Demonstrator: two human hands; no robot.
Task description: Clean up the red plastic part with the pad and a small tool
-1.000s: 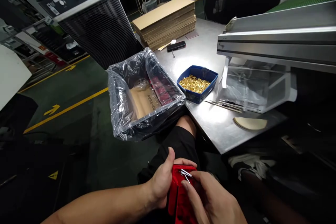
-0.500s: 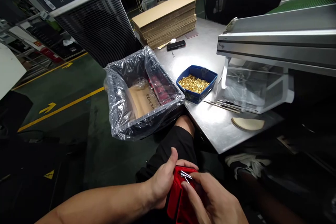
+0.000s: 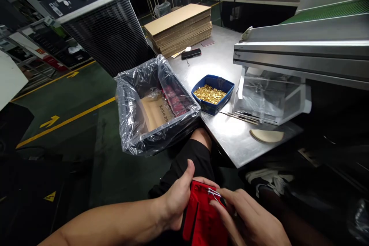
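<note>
Low in the head view, over my lap, my left hand (image 3: 178, 198) is wrapped round the left edge of a red plastic part (image 3: 201, 219), thumb raised. My right hand (image 3: 250, 219) pinches thin metal tweezers (image 3: 213, 193), their tips resting on the top of the red part. A blue tray (image 3: 215, 92) full of small brass pieces stands on the steel table (image 3: 230, 138) ahead of me. A box lined with a clear plastic bag (image 3: 155, 103) stands to the left of the table, with red parts and cardboard inside.
A steel machine (image 3: 288, 57) with a clear guard overhangs the table's right side. A stack of flat cardboard (image 3: 180, 27), a black phone (image 3: 191, 53) and a round beige pad (image 3: 266, 135) lie on the table. A tall black louvred unit (image 3: 100, 27) stands on the left.
My right hand has slid to the right with the tweezers, uncovering more of the red part's face. The camera has shifted a little; my left hand keeps its hold.
</note>
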